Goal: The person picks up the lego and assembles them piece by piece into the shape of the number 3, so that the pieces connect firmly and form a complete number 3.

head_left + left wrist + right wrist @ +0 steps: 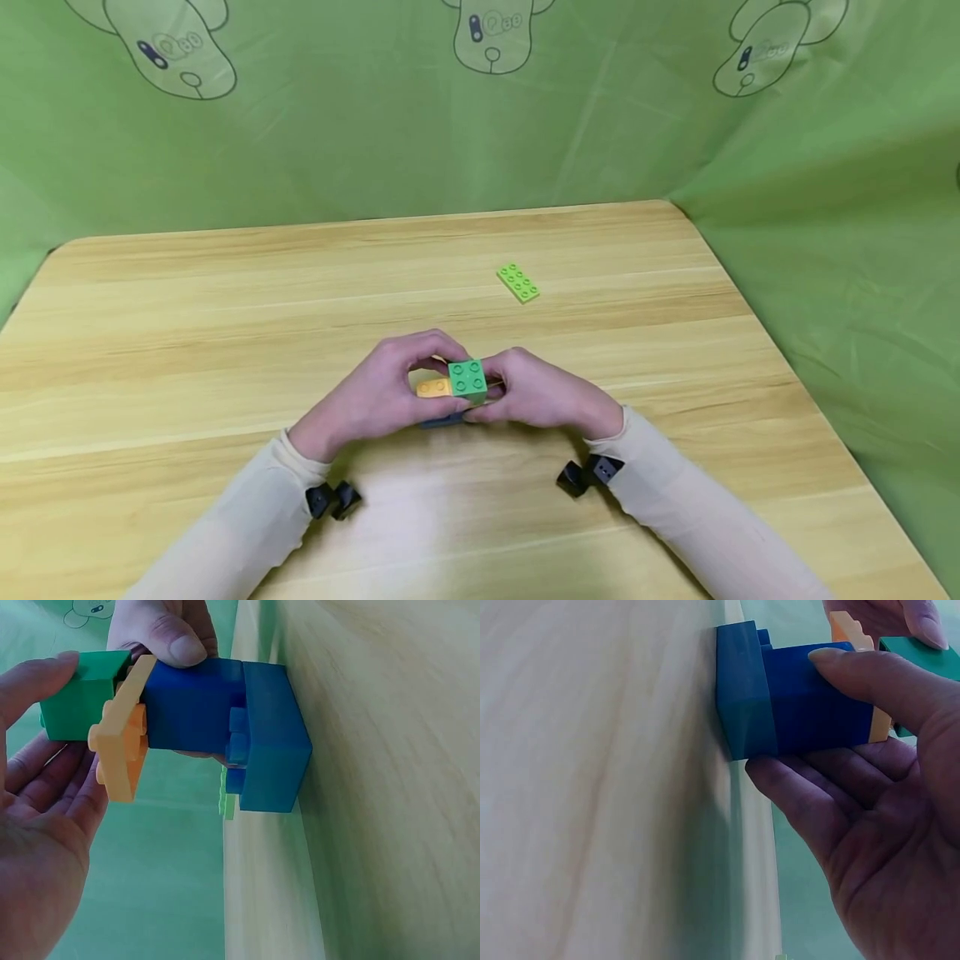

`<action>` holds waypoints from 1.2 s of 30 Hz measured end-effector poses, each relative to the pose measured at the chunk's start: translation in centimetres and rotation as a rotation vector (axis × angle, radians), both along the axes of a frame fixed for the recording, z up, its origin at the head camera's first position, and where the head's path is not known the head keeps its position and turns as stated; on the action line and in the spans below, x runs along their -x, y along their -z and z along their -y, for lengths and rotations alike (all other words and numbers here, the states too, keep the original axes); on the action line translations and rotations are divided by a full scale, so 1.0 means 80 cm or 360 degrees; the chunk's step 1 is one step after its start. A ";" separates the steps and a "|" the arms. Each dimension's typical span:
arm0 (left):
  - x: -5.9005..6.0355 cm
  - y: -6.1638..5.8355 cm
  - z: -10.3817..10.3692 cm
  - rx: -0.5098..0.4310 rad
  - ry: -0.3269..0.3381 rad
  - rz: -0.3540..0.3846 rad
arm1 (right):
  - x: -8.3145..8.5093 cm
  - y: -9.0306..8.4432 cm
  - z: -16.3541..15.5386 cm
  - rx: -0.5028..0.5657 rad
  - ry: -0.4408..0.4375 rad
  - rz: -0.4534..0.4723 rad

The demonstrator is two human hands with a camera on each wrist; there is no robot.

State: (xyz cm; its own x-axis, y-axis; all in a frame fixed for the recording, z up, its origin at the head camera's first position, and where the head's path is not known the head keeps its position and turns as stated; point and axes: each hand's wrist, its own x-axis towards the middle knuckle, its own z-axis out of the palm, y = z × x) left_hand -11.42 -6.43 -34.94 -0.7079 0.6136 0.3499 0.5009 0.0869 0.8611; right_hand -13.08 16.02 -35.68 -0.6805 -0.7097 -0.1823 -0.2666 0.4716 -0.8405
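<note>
— Two hands on one stack, from what I see. My left hand [375, 396] and right hand [542, 396] meet at the middle of the worktop [225, 333], both curled round the brick stack [453, 385] from opposite sides.

— What's in the stack?

— From the wrist views, a lower blue brick [274, 739] sits flat on the wood, an upper blue brick [195, 705] is set on it but offset, so a row of studs shows. Above that lies a thin orange plate [124, 746], and a green square brick [79, 701] is on top.

— Is the green one seated?

— I judge not fully. In the left wrist view the orange plate looks tilted and the green brick is askew against it. My left fingers [34, 682] touch the green brick; the right thumb [870, 675] presses on the upper blue brick.

— So how far along?

— Four pieces are together, the top joint probably needing a press. One light green flat plate [517, 282] lies well apart, farther back on the worktop, untouched.
</note>
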 end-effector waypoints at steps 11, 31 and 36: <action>0.003 -0.005 0.002 0.0044 -0.0012 0.0011 | 0.001 -0.001 0.000 0.0023 0.0008 0.0052; 0.003 -0.001 0.000 0.0058 -0.0017 0.0009 | 0.002 0.001 0.000 0.0006 0.0008 0.0021; 0.001 0.001 0.001 0.0085 -0.0040 -0.0016 | 0.001 0.001 -0.001 -0.0008 -0.0005 0.0002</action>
